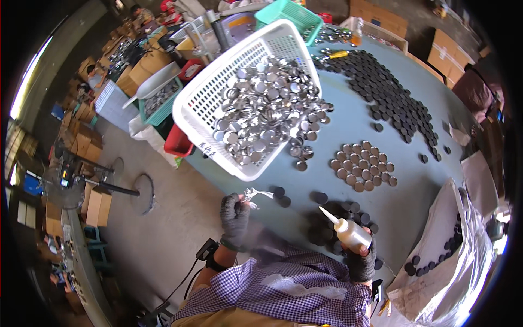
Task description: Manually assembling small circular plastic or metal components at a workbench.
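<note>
Head view: what is held nearer than the white basket (pixel 193 131)?
—A squeeze bottle (pixel 353 235) is clasped by the curled right hand (pixel 362 262); a frayed white strip (pixel 261 193) is pinched by the closed left hand (pixel 234 219).

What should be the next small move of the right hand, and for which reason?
I would probably bring the right hand with the bottle toward the round metal caps. The hand grips the bottle, but its nozzle points left of the caps, which lie spread out on the table.
</note>
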A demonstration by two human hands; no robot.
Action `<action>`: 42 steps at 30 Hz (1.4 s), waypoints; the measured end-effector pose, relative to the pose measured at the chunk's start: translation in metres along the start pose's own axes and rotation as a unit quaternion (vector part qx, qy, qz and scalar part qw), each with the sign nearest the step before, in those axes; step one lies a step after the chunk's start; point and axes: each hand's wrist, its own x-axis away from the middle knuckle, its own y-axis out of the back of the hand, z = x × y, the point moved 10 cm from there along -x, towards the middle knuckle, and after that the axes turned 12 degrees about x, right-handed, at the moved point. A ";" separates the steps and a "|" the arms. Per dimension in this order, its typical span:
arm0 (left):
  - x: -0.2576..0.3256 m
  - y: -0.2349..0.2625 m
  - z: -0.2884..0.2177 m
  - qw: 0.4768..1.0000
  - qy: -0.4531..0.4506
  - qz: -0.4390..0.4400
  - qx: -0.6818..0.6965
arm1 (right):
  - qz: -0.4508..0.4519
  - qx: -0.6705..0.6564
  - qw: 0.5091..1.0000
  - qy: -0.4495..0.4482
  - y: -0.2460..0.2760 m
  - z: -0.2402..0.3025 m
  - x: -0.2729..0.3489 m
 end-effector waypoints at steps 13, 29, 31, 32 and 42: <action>-0.038 0.074 0.129 0.985 0.032 -0.158 0.058 | -0.015 -0.013 0.999 0.026 -0.012 0.006 0.002; -0.048 0.107 0.182 0.960 0.062 -0.245 0.120 | -0.006 -0.008 1.000 0.021 -0.010 -0.002 -0.003; -0.058 0.069 0.110 0.961 -0.033 -0.168 -0.215 | -0.022 -0.004 0.999 0.023 0.000 -0.005 -0.004; -0.058 0.069 0.110 0.962 -0.032 -0.167 -0.216 | -0.024 -0.002 0.999 0.022 0.002 -0.006 -0.004; -0.054 0.076 0.127 0.974 -0.025 -0.132 -0.185 | -0.023 0.003 1.000 0.019 -0.001 -0.007 -0.004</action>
